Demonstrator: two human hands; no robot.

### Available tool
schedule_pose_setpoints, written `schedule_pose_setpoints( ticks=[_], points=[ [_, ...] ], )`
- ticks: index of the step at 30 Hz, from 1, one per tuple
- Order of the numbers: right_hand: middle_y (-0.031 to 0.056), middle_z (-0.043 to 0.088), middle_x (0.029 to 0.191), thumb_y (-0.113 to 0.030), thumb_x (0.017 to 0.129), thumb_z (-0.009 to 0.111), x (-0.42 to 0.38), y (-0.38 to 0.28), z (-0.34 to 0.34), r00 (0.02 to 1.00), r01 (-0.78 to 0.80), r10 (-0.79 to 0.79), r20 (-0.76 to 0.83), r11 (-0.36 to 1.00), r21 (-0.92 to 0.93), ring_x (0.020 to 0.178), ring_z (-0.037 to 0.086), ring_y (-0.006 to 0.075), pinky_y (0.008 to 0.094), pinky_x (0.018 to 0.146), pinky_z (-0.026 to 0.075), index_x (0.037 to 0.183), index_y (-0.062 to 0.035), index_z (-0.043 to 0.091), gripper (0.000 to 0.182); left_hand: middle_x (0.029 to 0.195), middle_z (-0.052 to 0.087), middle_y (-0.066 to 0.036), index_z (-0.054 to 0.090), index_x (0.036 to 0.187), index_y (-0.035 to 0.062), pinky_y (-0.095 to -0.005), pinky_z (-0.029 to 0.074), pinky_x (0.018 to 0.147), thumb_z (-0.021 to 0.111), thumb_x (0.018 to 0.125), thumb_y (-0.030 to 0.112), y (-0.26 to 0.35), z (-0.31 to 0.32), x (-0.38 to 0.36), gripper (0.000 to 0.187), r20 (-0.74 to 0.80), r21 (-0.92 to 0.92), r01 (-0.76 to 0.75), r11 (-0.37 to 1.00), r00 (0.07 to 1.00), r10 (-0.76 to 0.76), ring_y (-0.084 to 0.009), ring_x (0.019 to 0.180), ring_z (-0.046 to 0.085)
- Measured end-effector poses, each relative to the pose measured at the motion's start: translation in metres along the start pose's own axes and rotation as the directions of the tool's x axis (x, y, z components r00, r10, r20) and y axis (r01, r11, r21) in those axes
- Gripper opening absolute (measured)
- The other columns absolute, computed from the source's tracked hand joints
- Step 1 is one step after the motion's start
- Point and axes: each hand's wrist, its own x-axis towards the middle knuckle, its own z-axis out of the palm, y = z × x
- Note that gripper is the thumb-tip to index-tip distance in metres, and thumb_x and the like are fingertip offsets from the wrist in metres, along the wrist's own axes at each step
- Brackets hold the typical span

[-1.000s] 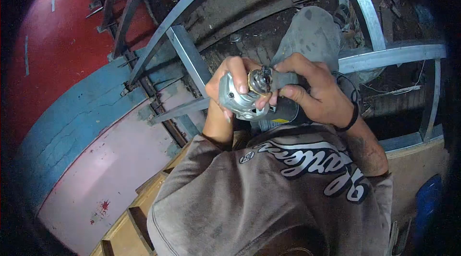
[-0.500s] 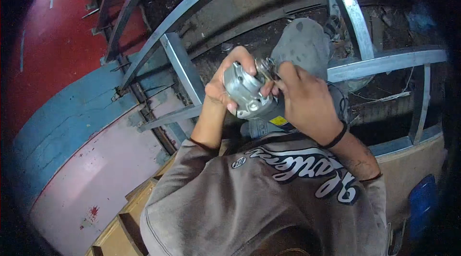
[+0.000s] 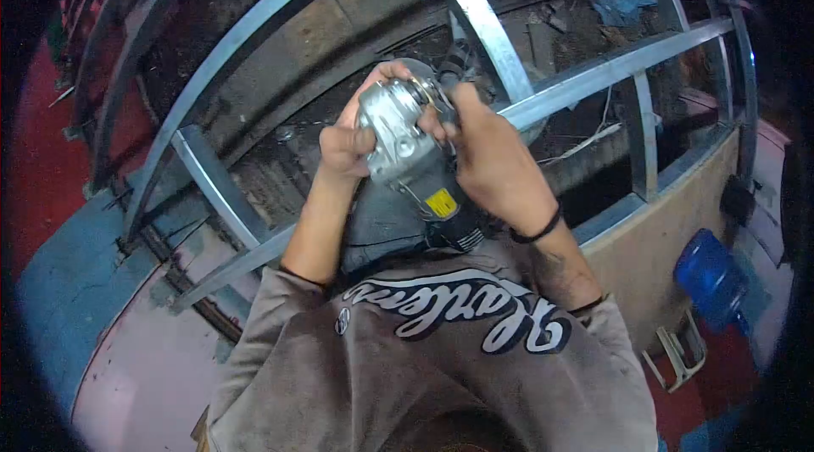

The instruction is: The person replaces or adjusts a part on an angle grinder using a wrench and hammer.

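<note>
The fingertips of the right hand (image 3: 502, 165) are blurred, and they partly hide the small metal piece (image 3: 431, 96) at the head of the power tool (image 3: 395, 131); its shape is unclear. Some fingers of the left hand (image 3: 346, 140) are hidden behind the tool. The print on the yellow label (image 3: 441, 203) is too small to read. The picture's bottom edge cuts off the shirt (image 3: 441, 367); its top edge cuts the metal frame (image 3: 475, 7).
</note>
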Motion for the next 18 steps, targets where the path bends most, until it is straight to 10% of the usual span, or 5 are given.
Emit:
schedule_pose_setpoints(
  ticks=[4,7,13,18],
  points=[
    [0.0225,0.06,0.091,0.004,0.082,0.051,0.005,0.033,0.03,0.967,0.233,-0.221,-0.127,0.968,0.091,0.086,0.057,0.0438,0.0461,0.072,0.046,0.127,-0.0044,0.046,0.046,0.101,0.055,-0.023,0.034,0.124,0.0054,-0.0458,0.047,0.087,0.074,0.062,0.024,-0.013,-0.025,-0.018,0.076,-0.12,-0.059,0.007,0.998,0.993,-0.014,-0.0374,0.096,0.059],
    [0.0231,0.06,0.089,0.002,0.082,0.053,0.016,0.029,0.039,0.995,0.042,-0.051,0.088,0.994,0.102,0.084,0.057,0.0434,0.046,0.071,0.046,0.127,-0.0076,0.047,0.046,0.102,0.055,-0.022,0.036,0.124,0.0058,-0.047,0.047,0.089,0.074,0.064,0.023,-0.002,-0.031,-0.037,0.074,-0.179,-0.005,-0.056,0.998,0.982,0.054,-0.0378,0.098,0.059],
    [0.0216,0.062,0.089,-0.001,0.085,0.053,0.069,0.009,0.05,0.864,0.503,-0.501,-0.05,0.861,0.075,0.081,0.06,0.038,0.0405,0.07,0.049,0.122,-0.0067,0.052,0.038,0.102,0.055,-0.024,0.036,0.126,0.0067,-0.047,0.047,0.089,0.075,0.064,0.018,0.054,-0.042,-0.036,0.075,-0.051,0.149,-0.188,0.971,0.979,0.197,-0.0385,0.098,0.059],
    [0.0214,0.062,0.102,-0.001,0.086,0.053,0.049,0.013,0.06,0.952,0.302,-0.3,-0.056,0.899,0.318,0.091,0.063,0.0338,0.0361,0.078,0.05,0.12,-0.0058,0.056,0.035,0.096,0.058,-0.023,0.035,0.118,0.0076,-0.0438,0.047,0.083,0.082,0.059,0.02,0.056,-0.022,-0.042,0.076,-0.028,0.282,-0.177,0.943,0.981,0.193,-0.0362,0.096,0.059]
  ],
)
